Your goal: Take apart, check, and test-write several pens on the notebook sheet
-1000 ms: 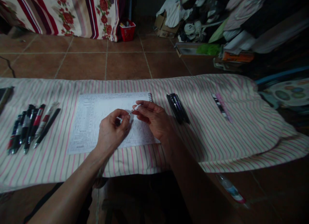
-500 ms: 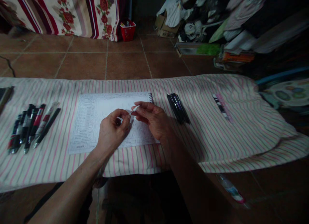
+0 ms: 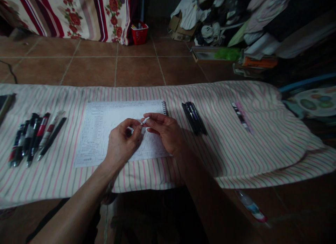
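Observation:
Over a spiral-bound pad of printed white paper (image 3: pixel 94 139), my two hands meet fingertip to fingertip. My right hand (image 3: pixel 166 130) pinches a small white piece (image 3: pixel 146 120), slim and short, tilted up to the right; its exact kind cannot be made out. The fingers of my left hand (image 3: pixel 123 137) are closed in a pinch at its lower end. Something thin and shiny shows inside the left hand's curl, mostly hidden by the fingers. Right of the pad lies a bundle of black pens (image 3: pixel 194 118).
Several click pens (image 3: pixel 39 135) lie at the left on the striped cloth (image 3: pixel 223 149). A black-and-white pen (image 3: pixel 239 116) and a pink strip (image 3: pixel 245 118) rest at the right. A plastic bottle (image 3: pixel 250 205) is on the floor below; a red basket (image 3: pixel 139 34) stands beyond.
My right hand has shifted slightly left and down, bringing its fingertips and the white piece closer to my left fingers. The left hand has hardly moved.

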Demonstrator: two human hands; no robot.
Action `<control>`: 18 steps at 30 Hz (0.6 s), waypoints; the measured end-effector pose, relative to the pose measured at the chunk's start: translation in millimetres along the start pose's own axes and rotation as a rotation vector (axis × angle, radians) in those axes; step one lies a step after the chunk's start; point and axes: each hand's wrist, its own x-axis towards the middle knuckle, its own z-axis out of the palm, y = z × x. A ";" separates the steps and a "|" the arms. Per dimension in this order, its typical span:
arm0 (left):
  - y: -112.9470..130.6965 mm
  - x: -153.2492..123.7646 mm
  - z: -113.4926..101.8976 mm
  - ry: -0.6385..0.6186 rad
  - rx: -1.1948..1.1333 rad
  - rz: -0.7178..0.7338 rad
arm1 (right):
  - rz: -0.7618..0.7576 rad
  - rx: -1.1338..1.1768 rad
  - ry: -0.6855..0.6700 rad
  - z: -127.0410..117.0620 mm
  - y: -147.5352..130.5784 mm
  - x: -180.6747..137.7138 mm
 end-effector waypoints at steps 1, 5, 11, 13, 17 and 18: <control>-0.2 -0.1 0.0 0.000 0.003 0.001 | 0.000 0.000 -0.003 -0.1 0.3 0.1; -0.4 0.0 0.0 0.005 0.021 0.011 | 0.002 -0.010 -0.013 -0.2 1.4 0.1; 0.2 0.5 0.0 0.008 0.033 0.024 | -0.016 0.006 -0.031 -0.7 3.1 0.9; 0.1 0.5 -0.1 0.002 0.037 0.024 | -0.018 0.007 -0.037 -0.7 3.3 1.4; -1.0 0.7 -0.1 -0.003 0.035 0.023 | -0.021 0.000 -0.035 -0.7 3.0 1.7; -1.4 0.8 -0.2 -0.004 0.032 0.025 | -0.022 -0.003 -0.035 -0.7 3.0 1.7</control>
